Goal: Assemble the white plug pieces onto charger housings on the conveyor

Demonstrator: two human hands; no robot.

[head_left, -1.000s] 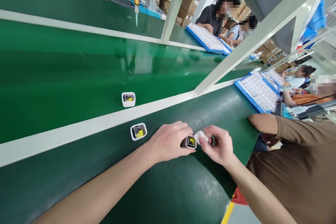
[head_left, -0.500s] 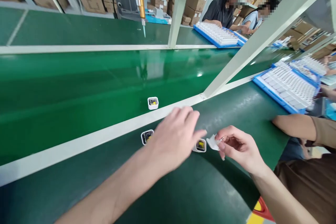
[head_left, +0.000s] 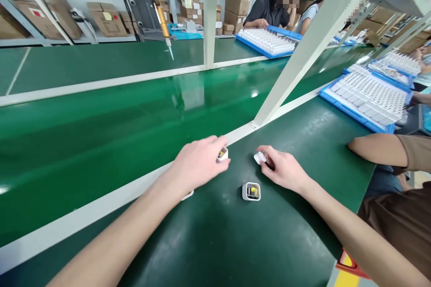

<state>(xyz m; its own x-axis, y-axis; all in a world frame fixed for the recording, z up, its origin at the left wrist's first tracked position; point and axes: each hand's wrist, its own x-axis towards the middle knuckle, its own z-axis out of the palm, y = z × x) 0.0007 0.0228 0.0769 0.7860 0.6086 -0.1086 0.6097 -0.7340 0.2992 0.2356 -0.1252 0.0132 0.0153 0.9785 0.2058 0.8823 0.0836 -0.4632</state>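
Note:
My left hand (head_left: 201, 161) is closed on a small white plastic housing (head_left: 222, 157), open at the top with a yellow part inside, above the near white rail. Between the fingertips of my right hand (head_left: 283, 168) is a small white plastic cover (head_left: 259, 158), held just above the bench. A similar open housing (head_left: 252, 192), with yellow and dark parts within, stands upright on the green bench between and below the hands. Under my left forearm the edge of another white housing (head_left: 188, 195) shows; the remainder is hidden.
A glossy green conveyor belt (head_left: 134, 130) runs behind the white rail (head_left: 131, 188). A slanted white post (head_left: 296, 71) rises from the rail. Blue trays of white parts (head_left: 370, 98) lie at right, near a co-worker's elbow (head_left: 373, 150). A dispenser (head_left: 164, 24) hangs across the belt.
My left hand has moved left and taken hold of the housing that was on the belt beside the rail. My right hand, with the cover, has moved slightly left and up. The view has shifted.

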